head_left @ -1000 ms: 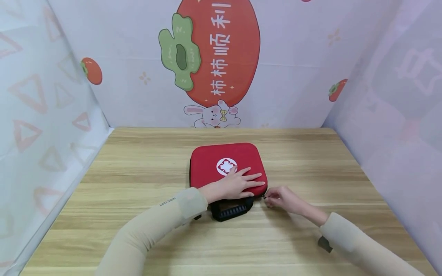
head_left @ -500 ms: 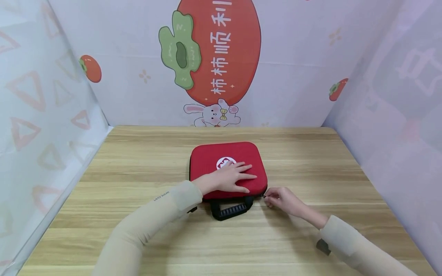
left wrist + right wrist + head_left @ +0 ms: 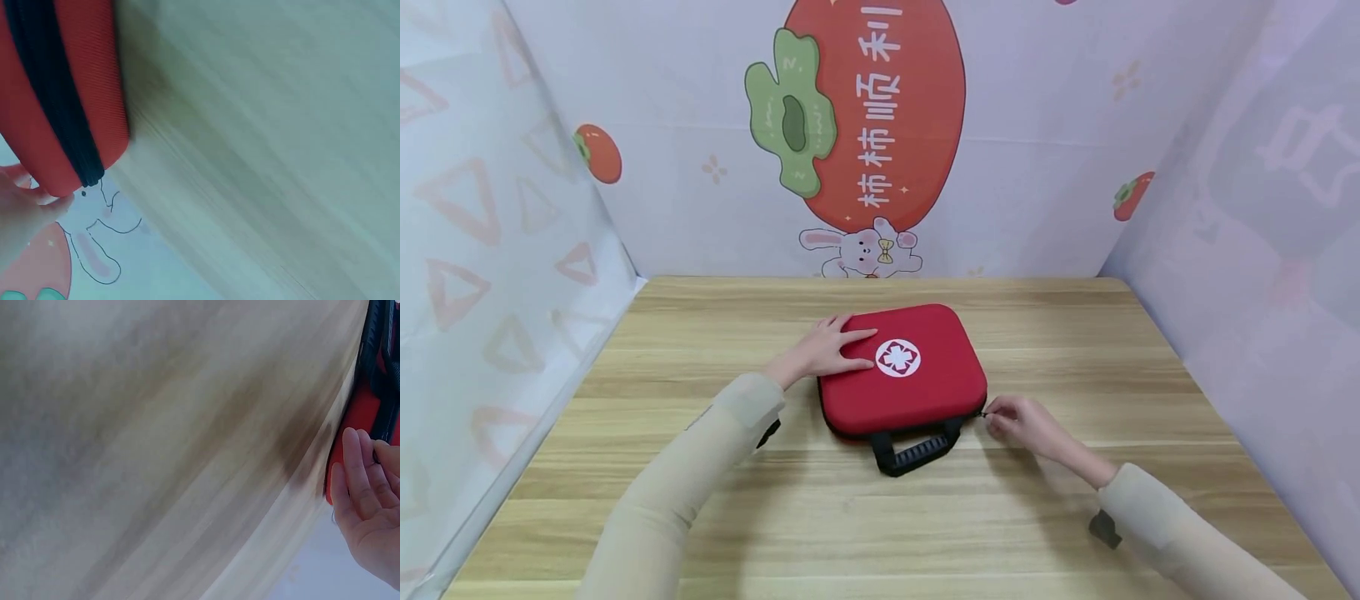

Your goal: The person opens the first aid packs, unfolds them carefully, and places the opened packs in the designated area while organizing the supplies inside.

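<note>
A red zippered first-aid case (image 3: 917,383) with a white round emblem lies on the wooden table, its black carrying handle (image 3: 922,452) towards me. My left hand (image 3: 827,348) rests with spread fingers on the case's left side, over the top and its back-left edge. In the left wrist view, the black zipper band (image 3: 59,94) runs along the side wall. At the case's front right corner my right hand (image 3: 1022,425) pinches the small dark zipper pull (image 3: 983,414) between thumb and forefinger. The right wrist view shows the remaining fingers (image 3: 353,469) loosely bent beside the case.
The wooden table (image 3: 700,350) ends at a pale back wall (image 3: 1037,208) printed with persimmons and a rabbit. Pale sheets hang on the left side (image 3: 512,275) and the right side (image 3: 1247,292).
My left hand has slid from the middle of the lid to the case's left side, uncovering the emblem. The case has turned slightly and shifted right; my right hand keeps pinching the zipper pull.
</note>
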Tool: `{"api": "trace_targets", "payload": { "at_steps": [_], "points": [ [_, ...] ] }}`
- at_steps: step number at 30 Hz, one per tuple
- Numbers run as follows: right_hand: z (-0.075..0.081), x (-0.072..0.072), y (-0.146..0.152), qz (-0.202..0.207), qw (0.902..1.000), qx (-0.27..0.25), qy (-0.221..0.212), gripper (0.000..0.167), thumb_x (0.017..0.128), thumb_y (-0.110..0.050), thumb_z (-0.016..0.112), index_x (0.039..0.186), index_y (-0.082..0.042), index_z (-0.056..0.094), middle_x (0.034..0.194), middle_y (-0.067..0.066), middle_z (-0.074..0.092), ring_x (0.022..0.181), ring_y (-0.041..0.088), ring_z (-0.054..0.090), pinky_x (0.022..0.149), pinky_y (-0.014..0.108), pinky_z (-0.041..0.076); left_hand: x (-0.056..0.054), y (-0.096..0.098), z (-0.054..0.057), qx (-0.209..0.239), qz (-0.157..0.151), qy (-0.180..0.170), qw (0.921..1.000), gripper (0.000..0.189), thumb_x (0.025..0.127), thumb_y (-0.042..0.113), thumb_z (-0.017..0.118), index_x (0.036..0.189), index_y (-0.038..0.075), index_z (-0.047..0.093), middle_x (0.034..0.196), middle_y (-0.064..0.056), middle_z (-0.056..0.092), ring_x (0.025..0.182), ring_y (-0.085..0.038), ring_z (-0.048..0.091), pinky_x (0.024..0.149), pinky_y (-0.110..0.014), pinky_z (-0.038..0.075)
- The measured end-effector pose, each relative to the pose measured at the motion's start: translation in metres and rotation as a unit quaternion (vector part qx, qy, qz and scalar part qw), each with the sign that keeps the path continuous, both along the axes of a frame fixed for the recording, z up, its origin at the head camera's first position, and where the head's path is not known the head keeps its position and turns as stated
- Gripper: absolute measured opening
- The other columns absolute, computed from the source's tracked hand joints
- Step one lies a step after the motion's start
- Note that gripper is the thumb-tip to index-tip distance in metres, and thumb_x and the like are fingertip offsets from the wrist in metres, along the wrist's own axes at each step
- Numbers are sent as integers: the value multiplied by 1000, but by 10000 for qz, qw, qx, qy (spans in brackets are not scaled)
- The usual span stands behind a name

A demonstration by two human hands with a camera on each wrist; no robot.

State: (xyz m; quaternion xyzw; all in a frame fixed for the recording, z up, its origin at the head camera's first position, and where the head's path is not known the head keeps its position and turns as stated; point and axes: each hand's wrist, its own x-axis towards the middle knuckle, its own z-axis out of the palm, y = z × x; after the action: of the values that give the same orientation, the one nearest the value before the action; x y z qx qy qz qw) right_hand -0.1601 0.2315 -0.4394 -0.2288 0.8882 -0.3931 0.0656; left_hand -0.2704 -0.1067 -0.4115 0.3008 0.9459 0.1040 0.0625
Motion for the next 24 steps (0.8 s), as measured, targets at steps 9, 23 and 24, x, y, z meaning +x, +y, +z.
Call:
{"api": "trace_targets", "payload": {
  "at_steps": [9, 23, 24],
  "points": [
    [1, -19, 9, -296, 9995, -61, 50, 7, 83, 5, 55, 83, 9, 60, 69, 10, 62, 63, 17, 59, 59, 23, 48, 25, -19, -5, 122, 8, 179, 9998, 70, 74, 59, 56, 135, 29, 38, 142, -16, 21, 121, -36, 26, 96, -48, 29],
    [5, -51, 12, -543, 9972, -170, -486, 13, 86, 4, 50, 90, 13, 59, 73, 18, 63, 68, 22, 59, 61, 25, 48, 84, -37, -7, 550, -311, 455, 9970, 73, 69, 67, 55, 130, 28, 46, 143, -8, 26, 99, -22, 34, 74, -30, 39],
    [5, -53, 11, -570, 9968, -170, -529, 14, 87, 4, 50, 90, 13, 59, 74, 18, 63, 68, 23, 60, 62, 26, 48, 88, -37, -8, 580, -381, 540, 9961, 72, 69, 67, 54, 129, 28, 47, 143, -8, 27, 96, -21, 34, 73, -29, 38]
  ]
}}
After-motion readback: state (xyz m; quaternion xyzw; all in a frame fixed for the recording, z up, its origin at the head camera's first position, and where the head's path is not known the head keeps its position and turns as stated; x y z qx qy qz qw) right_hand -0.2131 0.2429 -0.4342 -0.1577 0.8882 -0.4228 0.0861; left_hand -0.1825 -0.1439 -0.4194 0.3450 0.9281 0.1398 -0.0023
